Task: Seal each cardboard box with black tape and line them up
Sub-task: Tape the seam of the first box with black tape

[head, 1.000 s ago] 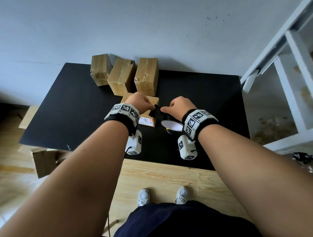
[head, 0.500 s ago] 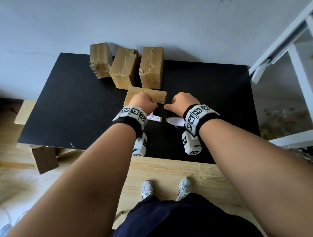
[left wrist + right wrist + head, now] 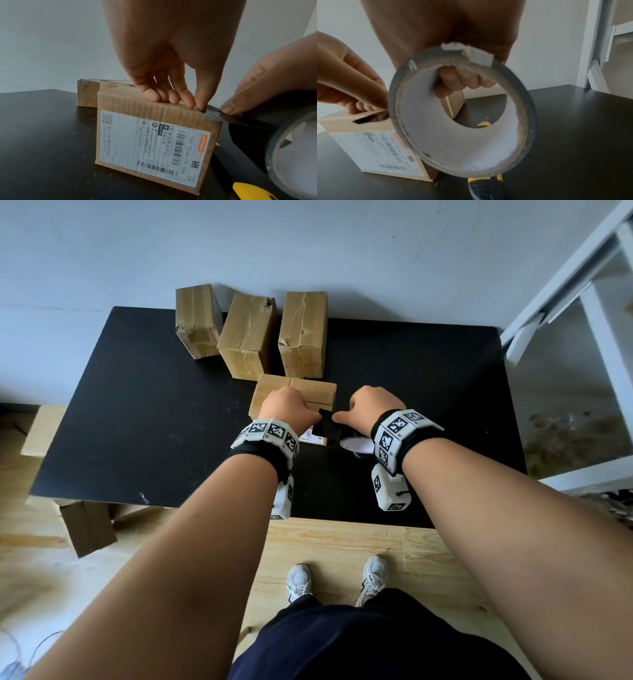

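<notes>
A labelled cardboard box [image 3: 310,393] [image 3: 150,136] [image 3: 373,143] stands mid-table. My left hand [image 3: 287,409] [image 3: 180,100] curls over its top right edge and pinches the free end of the black tape [image 3: 212,115] onto the corner. My right hand [image 3: 369,409] [image 3: 458,81] grips the tape roll [image 3: 460,115] [image 3: 295,148] just right of the box, fingers through its white core and thumb on the drawn strip [image 3: 329,426]. Three other boxes [image 3: 251,335] stand along the back edge.
A yellow-and-black utility knife [image 3: 484,180] [image 3: 248,192] lies on the black table [image 3: 154,412] under the roll, blade pointing away. A white ladder frame [image 3: 582,302] rises at the right. Cardboard pieces [image 3: 89,529] lie on the floor at the left.
Both hands stay at the box's right end. The gap between them has widened a little and a short black strip now shows between them. The head view has shifted.
</notes>
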